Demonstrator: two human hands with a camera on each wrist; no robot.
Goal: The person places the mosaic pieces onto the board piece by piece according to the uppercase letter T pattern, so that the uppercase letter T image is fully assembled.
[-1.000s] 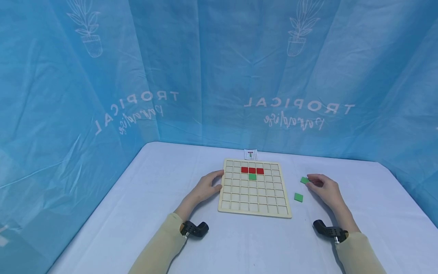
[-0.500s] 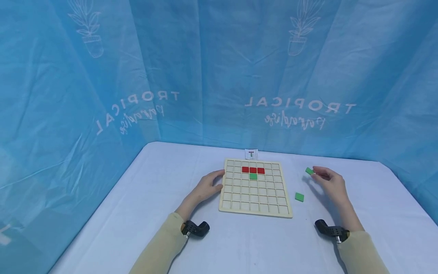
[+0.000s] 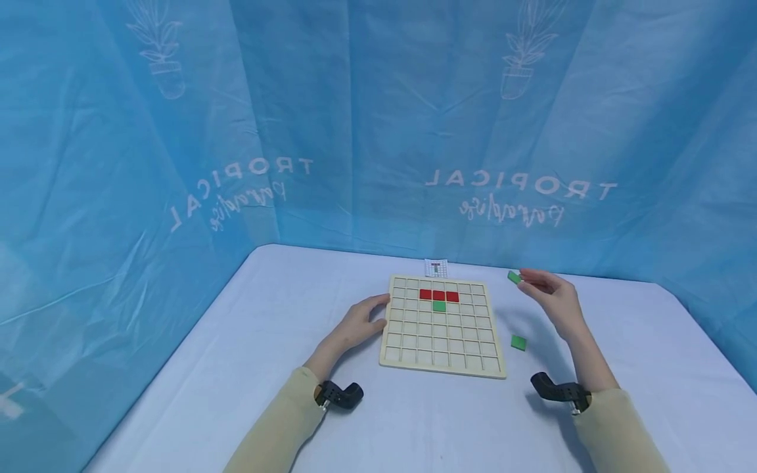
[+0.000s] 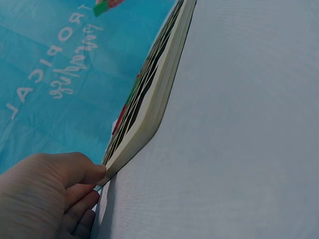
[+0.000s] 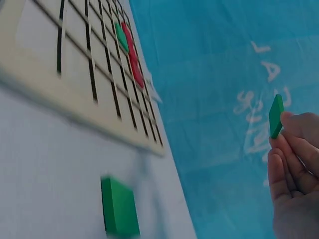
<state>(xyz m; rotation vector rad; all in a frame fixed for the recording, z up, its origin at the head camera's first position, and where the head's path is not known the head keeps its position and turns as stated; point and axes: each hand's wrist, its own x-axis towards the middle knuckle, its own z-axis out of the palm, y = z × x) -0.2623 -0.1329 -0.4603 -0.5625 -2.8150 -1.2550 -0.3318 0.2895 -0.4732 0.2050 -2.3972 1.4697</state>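
Your right hand (image 3: 552,295) is up off the table (image 3: 248,341), pinching a green tile (image 3: 514,277) between thumb and fingertips, at about 2 o'clock from the board (image 3: 440,325), just off its far right corner. In the right wrist view only the fingertips show at the frame edge, with the tile edge-on and cut off at the bottom by them. A second green tile (image 3: 518,342) lies flat on the table at 3 o'clock from the board, near its right edge; it's blurry in the wrist shot.

Your left hand (image 3: 361,322) rests at the board's left edge, 9 o'clock, fingers loosely curved against the rim, not wrapped around it. The left wrist view sees the board almost edge-on, so its cells are hard to read there.

On the board: three red tiles (image 3: 439,295) in a row near 12 o'clock, one green piece (image 3: 439,306) right under the middle one. A small card (image 3: 435,267) sits past the far edge, too tiny to read.
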